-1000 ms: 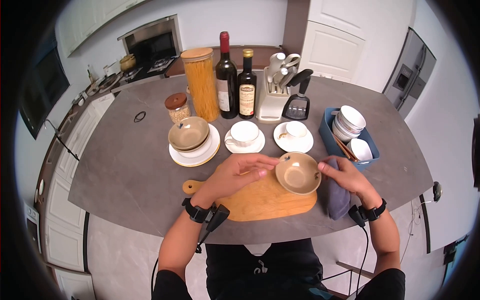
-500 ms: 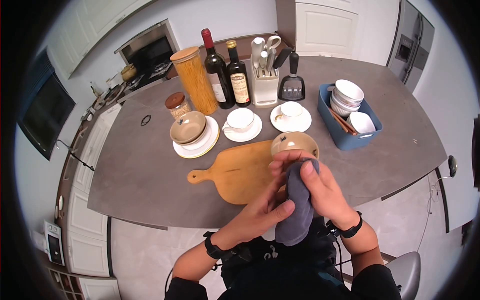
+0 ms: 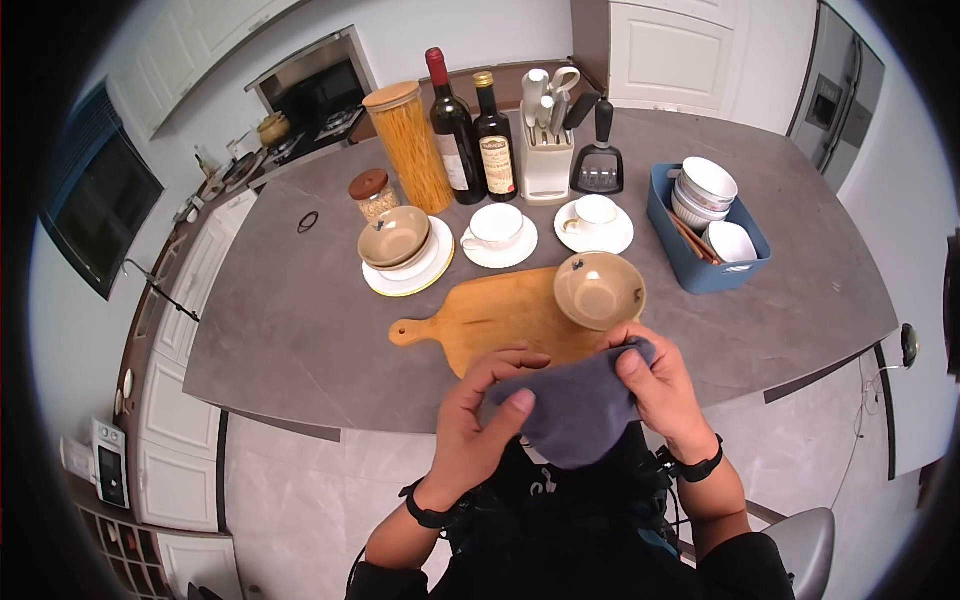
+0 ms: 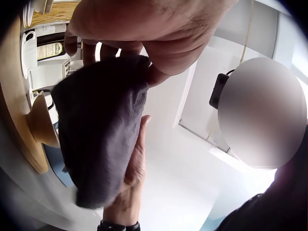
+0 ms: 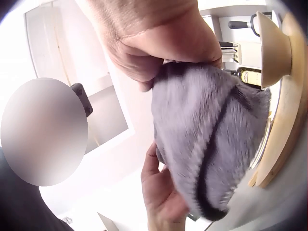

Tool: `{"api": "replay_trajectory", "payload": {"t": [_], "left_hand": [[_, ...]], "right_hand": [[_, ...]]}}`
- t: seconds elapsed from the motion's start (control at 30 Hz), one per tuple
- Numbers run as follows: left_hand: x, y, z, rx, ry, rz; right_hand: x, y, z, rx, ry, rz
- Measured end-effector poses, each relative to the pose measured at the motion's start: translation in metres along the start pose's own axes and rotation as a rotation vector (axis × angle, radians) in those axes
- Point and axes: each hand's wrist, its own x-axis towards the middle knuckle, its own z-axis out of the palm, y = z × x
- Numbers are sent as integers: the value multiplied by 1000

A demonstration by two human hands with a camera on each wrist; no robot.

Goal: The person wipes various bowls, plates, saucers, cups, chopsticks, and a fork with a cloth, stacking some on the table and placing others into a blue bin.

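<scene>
Now the grey tabletop [image 3: 280, 330] was the broadest thing in view, with the wooden cutting board [image 3: 500, 305] lying flat near the person's side of it. The blue basket [image 3: 700, 275] stood farther right, white bowls [image 3: 708, 185] stacked inside, and the pasta jar [image 3: 412, 145] rose behind the board.

Next in size came the grey cloth [image 3: 580, 415], and there the change lay: half a second earlier it was a narrow bundle between the 2 hands, while now it stretched broad from side to side. It was held up off the tabletop, in front of the board's near edge and over the person's lap. That suggested the cloth was being opened out or turned, with handling it the work of the moment.

Both hands were grasping it. The left hand [image 3: 475, 425] held its left end, thumb across the near face and fingers bent behind; how firmly they pressed, I could not tell. The right hand [image 3: 665, 390] pinched the upper right corner between thumb and fingers.

Smaller still, the tan bowl [image 3: 597, 290] sat upright on the board's right end, untouched, and 2 white cups [image 3: 497, 225] rested on saucers beyond.
</scene>
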Motion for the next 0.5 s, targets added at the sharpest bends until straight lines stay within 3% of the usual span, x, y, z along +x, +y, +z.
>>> {"api": "replay_trajectory", "payload": {"t": [0.07,0.13,0.23,0.3,0.37,0.5], "left_hand": [[2,1,1,-169,48,-31],[2,0,0,-510,137,-246],[8,-2,1,-618,159,-386],[11,-14,3,-661,193,-405],[12,-19,6,-702,226,-427],[14,-31,6,-705,220,-324]], "right_hand": [[0,0,-2,30,-1,64],[0,-4,-1,338,-63,255],[0,1,-1,418,-62,312],[3,4,-2,404,-63,307],[6,7,-3,453,65,326],[16,10,0,565,191,331]]}}
